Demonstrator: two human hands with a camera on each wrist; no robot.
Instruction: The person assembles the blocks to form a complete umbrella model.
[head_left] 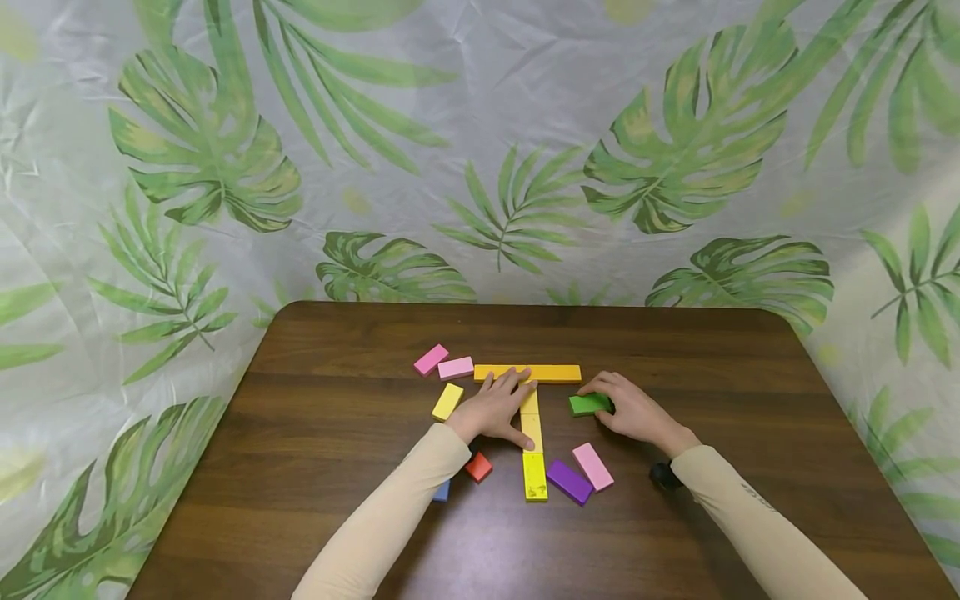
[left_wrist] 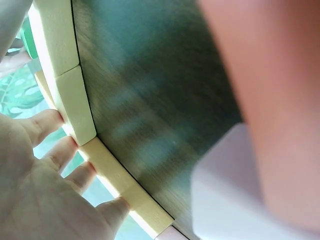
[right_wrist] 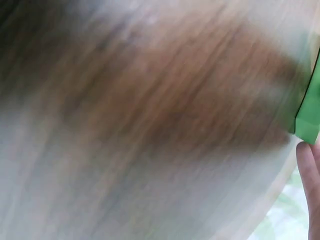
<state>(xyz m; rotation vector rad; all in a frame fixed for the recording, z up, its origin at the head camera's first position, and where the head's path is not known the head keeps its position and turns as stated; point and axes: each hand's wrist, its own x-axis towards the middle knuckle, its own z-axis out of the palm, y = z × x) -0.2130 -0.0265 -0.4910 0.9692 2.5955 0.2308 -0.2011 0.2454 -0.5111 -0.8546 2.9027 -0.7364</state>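
the right hand [head_left: 633, 408] pinches a green block [head_left: 587, 405] on the right of the pale yellow blocks [head_left: 532, 432]. the left hand [head_left: 495, 408] is spread loosely, its fingertips touching an orange row [head_left: 557, 373] at the far end of those blocks; a bright yellow block [head_left: 535, 477] ends their line on the near side. left of this hand lies a yellow block [head_left: 447, 402], with two pink blocks [head_left: 456, 368] farther off. nearer are a red block [head_left: 479, 467] and a partly hidden blue block [head_left: 442, 492]; right of the line, a purple block [head_left: 570, 482] lies beside a light pink block [head_left: 593, 466].
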